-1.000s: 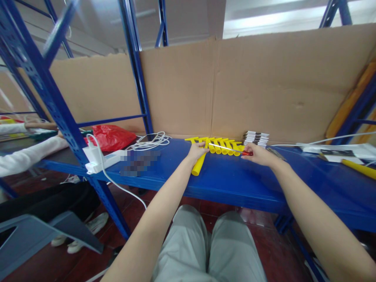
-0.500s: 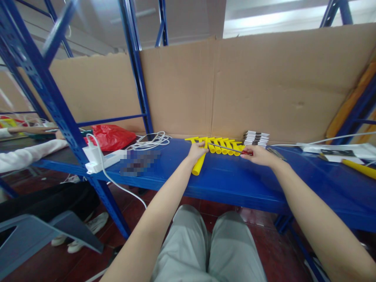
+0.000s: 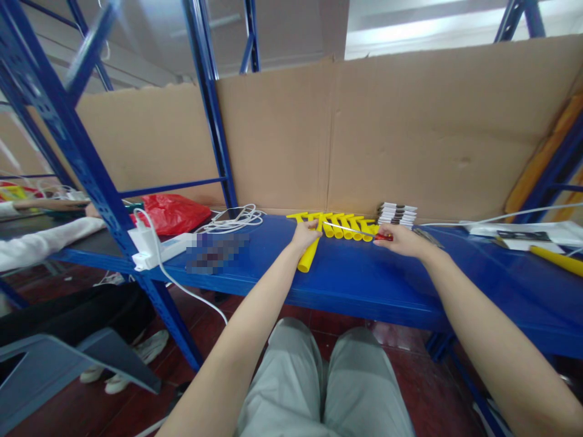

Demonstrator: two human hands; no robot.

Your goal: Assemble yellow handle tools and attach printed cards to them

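My left hand [image 3: 304, 235] is closed round a yellow plastic piece with a tube-shaped handle [image 3: 308, 257], whose open round end points toward me over the blue shelf top. In my right hand [image 3: 397, 240] is a screwdriver [image 3: 385, 237], gripped by its red handle. Its long metal shaft reaches left, and the tip is at the held yellow piece, close to my left fingers. Several similar yellow pieces [image 3: 348, 228] lie side by side in a row behind the shaft. Where exactly the tip touches is too small to make out.
White-and-black stacked packs [image 3: 397, 215] stand behind my right hand. To the left are a white power strip [image 3: 175, 246], a coiled white cable [image 3: 241, 218] and a red plastic bag [image 3: 172, 213]. Cardboard [image 3: 387, 133] walls the back. Another person's sleeve [image 3: 54, 240] shows at far left.
Both hands stay almost in place. The screwdriver's shaft looks brighter now, and its red handle appears slightly turned.
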